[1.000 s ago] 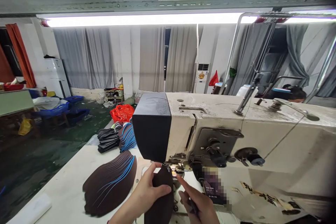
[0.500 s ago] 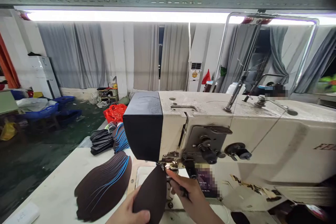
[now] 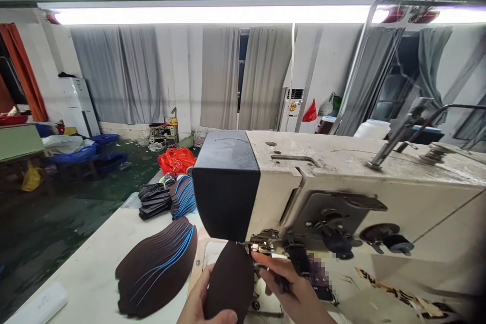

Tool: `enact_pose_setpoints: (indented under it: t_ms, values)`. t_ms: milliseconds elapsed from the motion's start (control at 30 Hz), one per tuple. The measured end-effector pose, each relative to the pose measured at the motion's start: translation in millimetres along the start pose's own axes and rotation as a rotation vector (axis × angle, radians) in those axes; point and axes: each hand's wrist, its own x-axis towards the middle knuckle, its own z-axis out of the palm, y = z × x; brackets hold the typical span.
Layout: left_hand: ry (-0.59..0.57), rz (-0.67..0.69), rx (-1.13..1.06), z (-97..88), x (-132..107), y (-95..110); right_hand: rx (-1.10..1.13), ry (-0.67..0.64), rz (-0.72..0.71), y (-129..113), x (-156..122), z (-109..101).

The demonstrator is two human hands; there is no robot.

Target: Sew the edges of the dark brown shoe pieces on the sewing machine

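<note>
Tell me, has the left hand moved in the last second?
Yes: the left hand has moved down the picture, away from the black machine cover.

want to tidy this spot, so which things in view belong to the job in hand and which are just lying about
Likely in the job:
- dark piece, gripped by the left hand
- sewing machine
- fanned stack

Seemingly just lying about:
- red plastic bag
- yellow bag

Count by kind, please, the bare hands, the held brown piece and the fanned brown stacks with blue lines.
Bare left hand and right hand: 2
Dark brown leaf-shaped piece: 1
Fanned brown stacks with blue lines, near stack and far stack: 2
Total: 5
</note>
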Motion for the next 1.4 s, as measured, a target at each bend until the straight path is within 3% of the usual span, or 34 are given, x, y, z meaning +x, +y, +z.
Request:
enact_pose_setpoints:
  t_ms: [133,367,500,567,700,933,1200,1400]
  values:
    - [0.034,0.076,0.013,6.2,9,-6,-0.048,0.022,0.029,-1,-1,-1]
    - [0.247,0.109,0.019,17.3,25,-25,0.067,0.050,0.072,-1,-1,3]
    - [0.333,0.158,0.056,29.4,24,-31,0.026,0.035,0.114,-7,0,0]
    - [0.303,0.151,0.036,34.9,20,-30,0.002,0.040,0.140,-8,0,-1]
    - [0.132,0.064,-0.024,37.8,14,-21,0.054,0.060,0.159,-11,1,0]
    - [-0.109,-0.088,0.116,19.2,19,14,0.113,0.030,0.149,-16,5,-1]
    - [-0.056,-0.069,0.138,20.1,29,43,0.177,0.047,0.196,-24,7,1]
    - [-0.027,0.024,0.136,22.8,43,43,0.197,-0.007,0.229,-26,7,0]
